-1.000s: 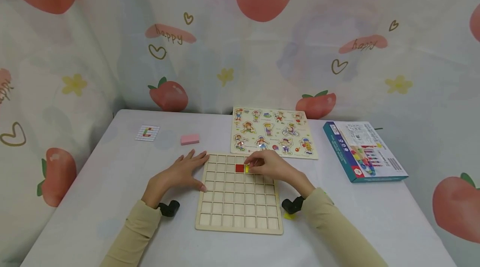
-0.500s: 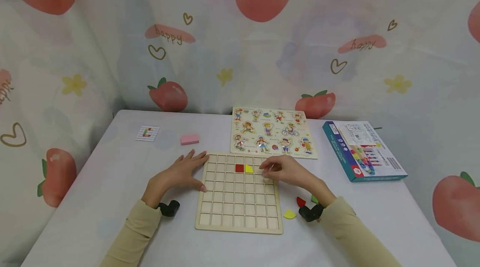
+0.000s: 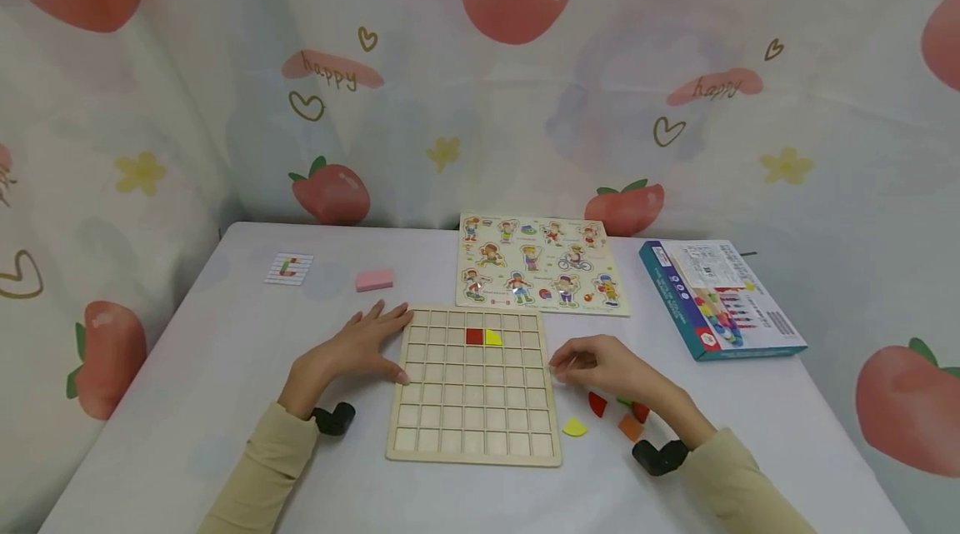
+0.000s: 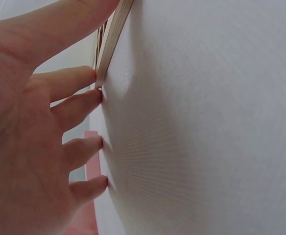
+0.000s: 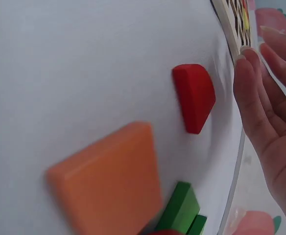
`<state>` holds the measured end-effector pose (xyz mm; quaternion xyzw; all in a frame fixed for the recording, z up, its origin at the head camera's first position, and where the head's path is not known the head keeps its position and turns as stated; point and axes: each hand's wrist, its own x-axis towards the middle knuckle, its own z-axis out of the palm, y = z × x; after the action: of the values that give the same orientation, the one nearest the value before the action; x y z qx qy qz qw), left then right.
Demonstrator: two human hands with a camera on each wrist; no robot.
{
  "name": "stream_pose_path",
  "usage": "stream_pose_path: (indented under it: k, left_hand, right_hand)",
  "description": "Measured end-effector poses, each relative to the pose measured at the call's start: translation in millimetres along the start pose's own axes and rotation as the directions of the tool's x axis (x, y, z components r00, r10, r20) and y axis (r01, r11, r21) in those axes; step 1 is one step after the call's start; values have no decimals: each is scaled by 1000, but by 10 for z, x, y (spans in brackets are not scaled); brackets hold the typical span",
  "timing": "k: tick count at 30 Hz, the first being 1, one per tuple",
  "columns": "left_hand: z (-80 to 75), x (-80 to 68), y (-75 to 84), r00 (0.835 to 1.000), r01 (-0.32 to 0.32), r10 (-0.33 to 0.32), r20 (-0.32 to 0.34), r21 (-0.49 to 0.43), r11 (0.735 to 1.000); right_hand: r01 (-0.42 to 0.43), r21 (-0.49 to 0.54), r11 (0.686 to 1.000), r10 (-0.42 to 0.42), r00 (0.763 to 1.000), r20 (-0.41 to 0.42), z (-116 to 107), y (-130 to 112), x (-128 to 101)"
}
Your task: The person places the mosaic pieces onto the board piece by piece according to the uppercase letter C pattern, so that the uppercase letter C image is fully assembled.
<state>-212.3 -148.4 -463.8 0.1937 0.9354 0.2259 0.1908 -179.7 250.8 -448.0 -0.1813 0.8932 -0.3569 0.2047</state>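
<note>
A wooden grid board (image 3: 454,417) lies in the middle of the table, with a red square tile (image 3: 475,336) and a yellow rounded tile (image 3: 492,337) side by side in its cells. My left hand (image 3: 348,353) rests with spread fingers at the board's left edge, thumb and index finger touching it. My right hand (image 3: 611,363) hovers by the right edge with loosely bent fingers and nothing between them. Below it lie a red quarter-round tile (image 5: 194,98), an orange square tile (image 5: 108,181), green tiles (image 5: 177,210) and a yellow quarter-round tile (image 3: 575,427).
Behind the board lies a picture puzzle (image 3: 540,263) of cartoon children. To its right is a blue and white box (image 3: 723,301). A pink block (image 3: 374,280) and a small pattern card (image 3: 288,268) lie at the back left. A printed curtain (image 3: 420,101) hangs behind the table.
My right hand has let go of the yellow tile in the board and moved right and toward me, off the board, uncovering the loose tiles. The left hand stays at the board's edge.
</note>
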Motion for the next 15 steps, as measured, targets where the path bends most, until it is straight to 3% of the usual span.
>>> stream_pose_path:
  k: [6, 15]
  left_hand:
    - [-3, -7, 10, 1000, -6, 6, 2, -3, 1000]
    - [-19, -16, 12, 1000, -5, 5, -4, -4, 1000]
  right_hand:
    - [-11, -3, 1000, 11, 999, 36, 4, 53, -131]
    - [-82, 76, 994, 70, 987, 143, 13, 6, -253]
